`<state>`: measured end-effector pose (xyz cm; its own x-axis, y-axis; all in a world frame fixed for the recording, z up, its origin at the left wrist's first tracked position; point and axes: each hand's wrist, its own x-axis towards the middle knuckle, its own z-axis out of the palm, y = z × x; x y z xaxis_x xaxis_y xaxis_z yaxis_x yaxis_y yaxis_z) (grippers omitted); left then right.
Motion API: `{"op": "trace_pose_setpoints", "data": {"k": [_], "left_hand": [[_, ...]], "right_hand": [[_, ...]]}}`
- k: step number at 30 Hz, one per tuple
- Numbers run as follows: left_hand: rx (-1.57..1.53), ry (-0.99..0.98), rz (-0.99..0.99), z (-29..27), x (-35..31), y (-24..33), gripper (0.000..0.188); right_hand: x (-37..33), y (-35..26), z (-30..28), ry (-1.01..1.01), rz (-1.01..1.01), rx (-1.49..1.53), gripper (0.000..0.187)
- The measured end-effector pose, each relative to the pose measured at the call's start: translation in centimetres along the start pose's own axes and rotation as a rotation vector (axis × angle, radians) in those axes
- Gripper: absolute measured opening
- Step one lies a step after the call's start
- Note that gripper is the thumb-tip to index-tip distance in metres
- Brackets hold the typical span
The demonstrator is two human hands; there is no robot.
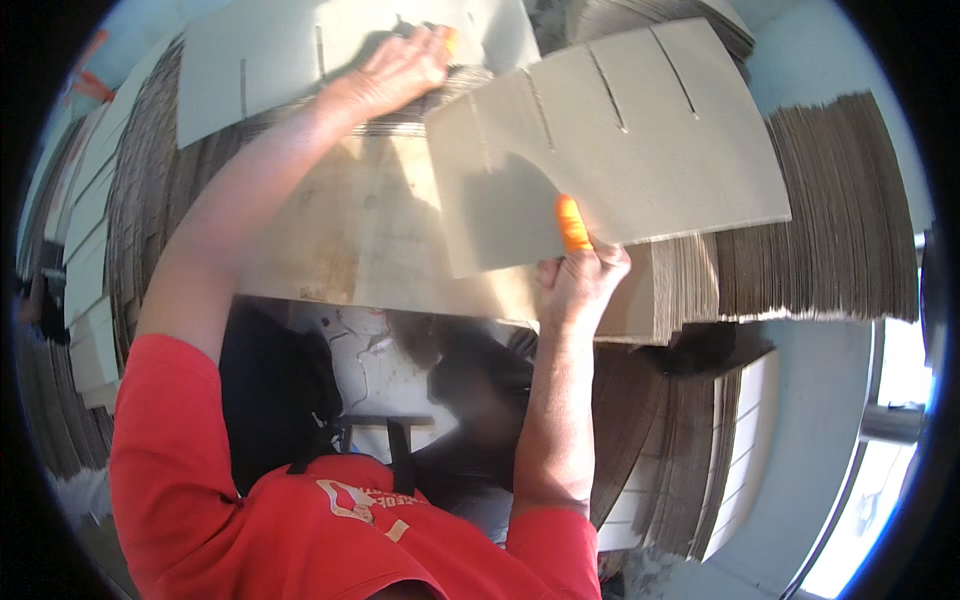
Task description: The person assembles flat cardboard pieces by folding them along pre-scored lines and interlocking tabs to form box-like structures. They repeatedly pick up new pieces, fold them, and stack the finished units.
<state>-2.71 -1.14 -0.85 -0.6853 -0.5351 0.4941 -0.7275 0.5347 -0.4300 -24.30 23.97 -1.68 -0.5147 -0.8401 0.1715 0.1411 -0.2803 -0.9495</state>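
My right hand (588,275) grips the near edge of a slotted cardboard sheet (640,140). Its thumb, in an orange finger cover (571,222), lies on top of the sheet; the other fingers are mostly hidden beneath. Slits run in from the sheet's far edge. My left hand (405,68) reaches far forward over another slotted sheet (280,60), which rests on a stack at the back left. The left fingers lie outstretched on or just above that sheet, one of them with an orange cover.
A wooden board (345,225) forms the work surface in front of me. Cardboard stacks stand on edge at the right (840,210) and left (145,180). More slotted cardboard (700,460) leans below the board at the right. A bright window (870,500) is at the far right.
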Motion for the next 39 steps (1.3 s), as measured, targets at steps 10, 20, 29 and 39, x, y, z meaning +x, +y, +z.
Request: {"op": "trace_pose_setpoints", "data": {"k": [10,20,29,39], "left_hand": [[0.006,-0.061,0.055,-1.5,-2.8,2.2,0.043],[-0.183,0.014,0.136,-2.2,-5.0,3.2,0.051],[-0.328,0.055,0.194,-4.5,-7.7,6.5,0.053],[-0.31,0.113,0.359,-9.3,-11.8,13.1,0.045]], "right_hand": [[-0.3,-1.1,1.9,0.085,0.018,-0.038,0.006],[0.1,-0.7,2.0,0.11,0.008,-0.105,0.009],[1.3,0.8,1.5,0.092,-0.101,-0.192,0.005],[1.8,3.2,1.8,0.068,-0.199,-0.22,0.026]]}}
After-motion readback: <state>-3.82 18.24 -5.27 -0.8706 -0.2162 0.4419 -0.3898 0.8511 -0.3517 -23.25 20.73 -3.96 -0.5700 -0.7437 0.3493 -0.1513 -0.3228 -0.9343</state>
